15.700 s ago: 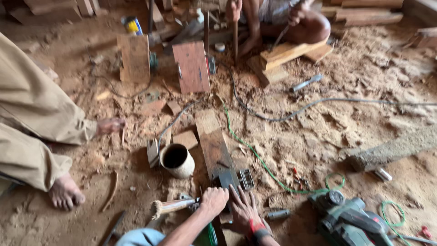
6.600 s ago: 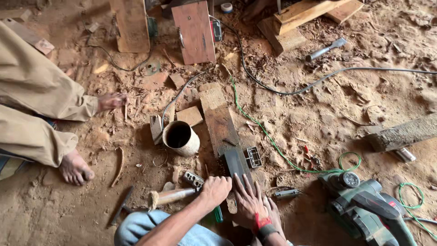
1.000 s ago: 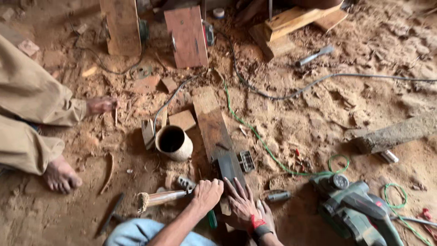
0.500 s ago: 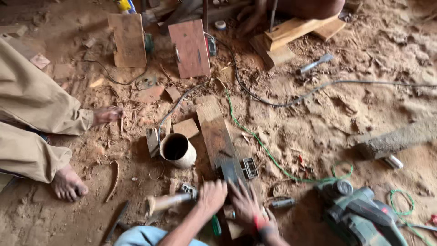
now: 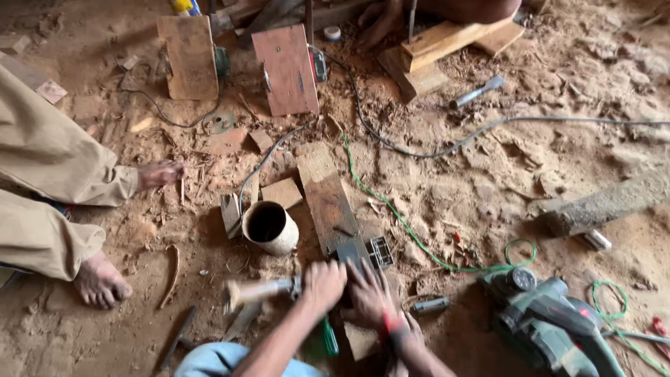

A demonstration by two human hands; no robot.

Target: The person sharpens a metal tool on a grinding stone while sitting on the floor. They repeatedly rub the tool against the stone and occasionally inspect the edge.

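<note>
Rough wood plank [image 5: 326, 199]; matt dusty cup [image 5: 271, 227]; green plastic planer [image 5: 551, 328].

The floor [image 5: 488, 174] is bare reddish-brown earth strewn with sawdust, wood chips and offcuts, lit evenly by soft daylight. A rough log [image 5: 607, 206] lies at the right edge, and stacked timber blocks [image 5: 440, 49] sit at the top.

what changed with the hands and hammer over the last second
The left hand keeps its grip on the hammer, which now blurs, its head lying further right. The right hand stays pressed on the plank. Cup and planer unmoved.
</note>
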